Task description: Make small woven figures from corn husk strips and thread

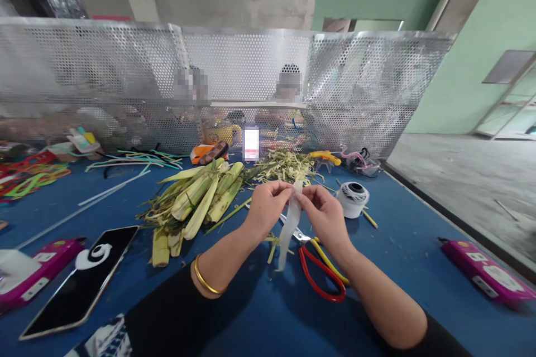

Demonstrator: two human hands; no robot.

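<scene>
A pale, translucent strip (pixel 288 228) hangs down from between my two hands at the middle of the view. My left hand (pixel 268 206) pinches its upper part from the left, thumb and index finger together. From the right, my right hand (pixel 324 215) pinches the same part, its fingertips almost touching those of my left hand. Under the strip's lower half lie scissors (pixel 321 273) with one red and one yellow handle, their blades partly hidden. To the left of my hands is a pile of green corn husks (pixel 201 192).
Shredded husk (pixel 285 166) lies beyond my hands, with a white spool (pixel 353 199) to their right. A black phone (pixel 79 284) and a magenta power strip (pixel 46 265) are at left, another power strip (pixel 488 272) at right. A perforated metal screen (pixel 251 61) stands behind the blue table (pixel 402 268).
</scene>
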